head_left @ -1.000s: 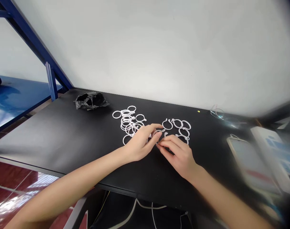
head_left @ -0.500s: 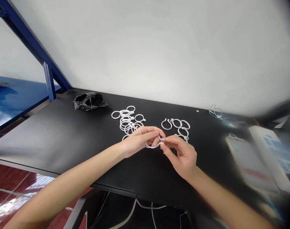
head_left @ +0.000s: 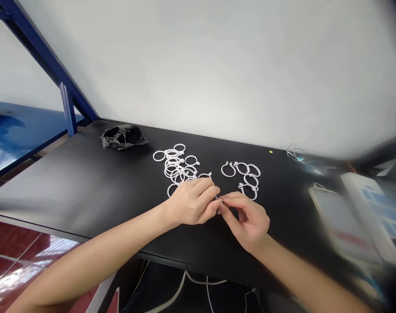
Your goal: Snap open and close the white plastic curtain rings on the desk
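Observation:
Over the black table [head_left: 119, 182], my left hand [head_left: 193, 202] is closed on a white plastic ring [head_left: 217, 198], its back turned to me and covering most of the ring. My right hand [head_left: 248, 217] pinches the ring's end between thumb and fingertips, touching the left fingertips. Whether the ring's ends are joined, I cannot tell. Behind the left hand lies a loose pile of similar white rings [head_left: 179, 168]. Past the right hand, a smaller group of white rings [head_left: 249, 174] lies on the table, one with a gap between its knobbed ends.
A crumpled black plastic bag [head_left: 135, 138] sits at the back left. Eyeglasses [head_left: 295, 154] lie near the wall. On the right are a phone [head_left: 343, 230] and a white box [head_left: 370, 208]. A blue metal frame [head_left: 48, 61] rises at the left; cables [head_left: 174, 295] hang below the front edge.
My left hand has turned over, from palm side showing to knuckles up, and now hides most of the ring. My right hand keeps its pinch, slightly lower.

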The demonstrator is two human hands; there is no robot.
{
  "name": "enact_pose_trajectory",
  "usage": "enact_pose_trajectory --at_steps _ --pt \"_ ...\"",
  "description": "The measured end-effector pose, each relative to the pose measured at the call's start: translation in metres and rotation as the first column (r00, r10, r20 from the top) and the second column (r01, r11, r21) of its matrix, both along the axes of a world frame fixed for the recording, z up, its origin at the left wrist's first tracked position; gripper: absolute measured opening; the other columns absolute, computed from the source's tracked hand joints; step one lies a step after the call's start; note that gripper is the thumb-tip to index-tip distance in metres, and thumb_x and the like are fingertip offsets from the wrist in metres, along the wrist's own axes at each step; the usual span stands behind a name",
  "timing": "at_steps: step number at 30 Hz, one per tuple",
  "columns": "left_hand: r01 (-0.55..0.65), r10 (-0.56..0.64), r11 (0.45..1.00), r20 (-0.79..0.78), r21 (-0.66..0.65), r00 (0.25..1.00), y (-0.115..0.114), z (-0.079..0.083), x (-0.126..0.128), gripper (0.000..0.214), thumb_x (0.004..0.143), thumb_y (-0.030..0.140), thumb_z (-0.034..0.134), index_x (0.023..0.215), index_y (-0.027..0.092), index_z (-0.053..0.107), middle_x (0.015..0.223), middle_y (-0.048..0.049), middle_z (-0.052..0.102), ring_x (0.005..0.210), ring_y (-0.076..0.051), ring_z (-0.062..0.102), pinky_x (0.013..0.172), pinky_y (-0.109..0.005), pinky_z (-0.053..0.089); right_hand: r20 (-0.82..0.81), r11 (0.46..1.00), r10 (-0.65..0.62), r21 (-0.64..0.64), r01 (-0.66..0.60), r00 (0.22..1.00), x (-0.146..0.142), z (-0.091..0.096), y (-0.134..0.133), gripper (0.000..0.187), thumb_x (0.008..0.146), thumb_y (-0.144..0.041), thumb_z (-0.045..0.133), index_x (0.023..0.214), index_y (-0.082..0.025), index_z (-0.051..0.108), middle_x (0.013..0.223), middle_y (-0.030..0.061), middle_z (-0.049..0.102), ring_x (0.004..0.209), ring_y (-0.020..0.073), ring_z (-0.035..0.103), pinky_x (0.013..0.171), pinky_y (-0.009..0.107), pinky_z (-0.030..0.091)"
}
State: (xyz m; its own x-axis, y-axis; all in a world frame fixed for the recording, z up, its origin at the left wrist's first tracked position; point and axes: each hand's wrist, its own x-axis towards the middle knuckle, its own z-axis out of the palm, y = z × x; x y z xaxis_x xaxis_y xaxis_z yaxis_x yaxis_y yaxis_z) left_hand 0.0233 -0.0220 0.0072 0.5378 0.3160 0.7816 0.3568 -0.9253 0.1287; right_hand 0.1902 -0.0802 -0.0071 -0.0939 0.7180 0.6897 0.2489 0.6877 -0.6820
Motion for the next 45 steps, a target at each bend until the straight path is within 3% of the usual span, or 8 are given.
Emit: enact_pose_trajectory --at_steps 11,16,20,26,34,37,40,45 --pt "0.038 -0.037 0.998 -0.02 0.042 0.999 0.0 -0.003 -0.002 0.038 0.097 0.016 0.024 0.069 0.018 0.05 0.057 -0.0005 0.053 0.048 -0.012 0.042 0.043 -0.025 0.037 0.054 1.0 0.005 0.014 -0.005 0.999 -0.004 0.004 -0.003 0.033 0.079 0.005 0.064 0.098 -0.022 0.069 0.086 0.0018 0.072 0.075 0.0155 0.069 0.063 0.028 0.059" --pt "-0.105 0.101 0.994 -0.129 -0.02 0.986 0.008 -0.002 -0.003 0.036 0.101 0.023 0.028 0.079 0.016 0.056 0.07 -0.004 0.06 0.063 -0.015 0.05 0.055 -0.027 0.043 0.175 0.993 -0.102 -0.035 0.11 0.979 0.009 0.007 0.012 0.028 0.083 -0.009 0.067 0.108 -0.022 0.066 0.093 0.0037 0.073 0.082 0.0186 0.07 0.075 0.034 0.059" --pt "-0.197 0.187 0.98 -0.261 -0.015 0.947 0.02 -0.005 -0.004 0.032 0.103 0.035 0.036 0.094 0.014 0.058 0.083 -0.0065 0.065 0.076 -0.018 0.054 0.065 -0.029 0.047 0.428 0.949 -0.3 0.046 0.311 0.852 0.025 0.001 0.029 0.02 0.087 -0.019 0.064 0.107 -0.019 0.067 0.11 0.0095 0.071 0.104 0.0266 0.064 0.092 0.047 0.052" --pt "-0.196 0.184 0.981 -0.4 0.011 0.898 0.027 -0.018 0.001 0.03 0.101 0.038 0.04 0.108 0.013 0.056 0.086 -0.0056 0.065 0.081 -0.02 0.057 0.071 -0.033 0.046 0.668 0.923 -0.314 0.048 0.382 0.675 0.036 -0.015 0.043 0.013 0.088 -0.016 0.06 0.099 -0.019 0.066 0.101 0.0069 0.073 0.108 0.0325 0.059 0.094 0.056 0.045" --pt "-0.142 0.072 0.955 -0.26 -0.262 0.963 0.02 -0.011 0.0 0.03 0.099 0.036 0.046 0.118 0.014 0.052 0.115 -0.0129 0.062 0.104 -0.025 0.054 0.088 -0.04 0.046 0.472 0.952 -0.305 0.116 0.284 0.827 0.031 -0.001 0.04 0.01 0.087 -0.012 0.062 0.086 -0.021 0.064 0.077 0.0029 0.07 0.077 0.0211 0.062 0.073 0.04 0.052" --pt "-0.018 0.006 0.842 -0.024 -0.54 1.0 0.011 -0.008 0.002 0.032 0.1 0.035 0.044 0.125 0.016 0.048 0.109 -0.0101 0.063 0.1 -0.021 0.057 0.089 -0.038 0.048 0.31 0.948 -0.286 0.229 0.22 0.907 0.023 0.005 0.034 0.019 0.084 -0.006 0.065 0.093 -0.023 0.065 0.08 0.0026 0.072 0.073 0.0192 0.063 0.066 0.036 0.053" --pt "0.129 -0.023 0.641 0.149 -0.756 0.989 0.004 -0.008 0.007 0.032 0.101 0.036 0.04 0.121 0.016 0.053 0.093 -0.0055 0.065 0.083 -0.016 0.06 0.077 -0.031 0.051 0.302 0.949 -0.231 0.281 0.145 0.925 0.015 0.006 0.027 0.027 0.082 -0.003 0.066 0.098 -0.025 0.066 0.082 0.0029 0.073 0.071 0.019 0.064 0.063 0.036 0.054" --pt "0.254 -0.062 0.408 0.251 -0.877 0.966 0.006 -0.007 0.008 0.038 0.101 0.041 0.036 0.112 0.014 0.062 0.079 -0.0028 0.062 0.068 -0.012 0.057 0.062 -0.023 0.048 0.265 0.949 -0.242 0.266 0.171 0.933 0.015 0.006 0.019 0.037 0.08 -0.007 0.068 0.112 -0.026 0.064 0.101 0.0088 0.068 0.083 0.0217 0.066 0.063 0.037 0.058"
